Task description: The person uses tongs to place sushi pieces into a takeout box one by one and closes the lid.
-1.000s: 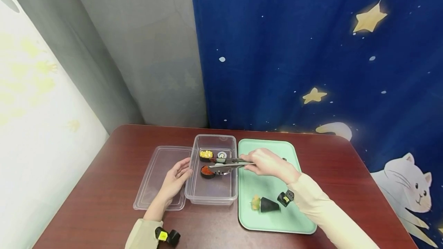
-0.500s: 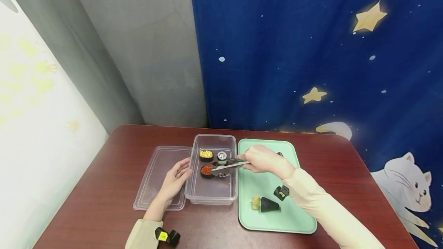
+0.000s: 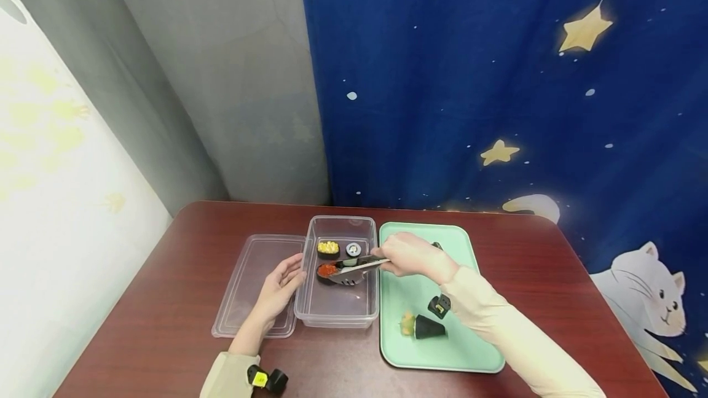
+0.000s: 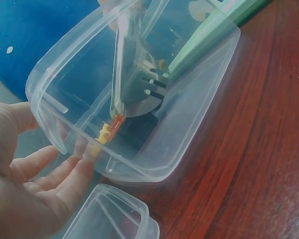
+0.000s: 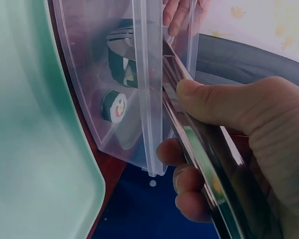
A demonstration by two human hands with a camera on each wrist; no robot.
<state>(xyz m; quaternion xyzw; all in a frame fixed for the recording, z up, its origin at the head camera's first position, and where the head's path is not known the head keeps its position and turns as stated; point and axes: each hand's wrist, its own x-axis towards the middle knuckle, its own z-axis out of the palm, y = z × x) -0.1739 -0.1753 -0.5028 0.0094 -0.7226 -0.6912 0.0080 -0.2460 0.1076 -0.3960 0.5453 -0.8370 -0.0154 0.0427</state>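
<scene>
My right hand (image 3: 412,255) grips a pair of metal tongs (image 5: 192,132), reaching over the right wall of a clear plastic container (image 3: 337,318). The tongs' heads are down inside it, at a red-topped roe sushi (image 3: 327,270); whether they pinch it I cannot tell. Behind it sit a yellow-topped sushi (image 3: 329,248) and a small sushi roll (image 3: 353,250). My left hand (image 3: 279,287) rests its extended fingers against the container's left wall.
A clear lid (image 3: 249,300) lies on the table left of the container, partly behind my left hand. To the right, a mint-green tray (image 3: 442,355) bears a black hand roll (image 3: 428,327); another dark piece (image 3: 437,245) shows beyond my right wrist.
My right hand and the tongs have shifted left, after drawing slightly back right. The roe sushi has nudged slightly left. My left hand stays against the container.
</scene>
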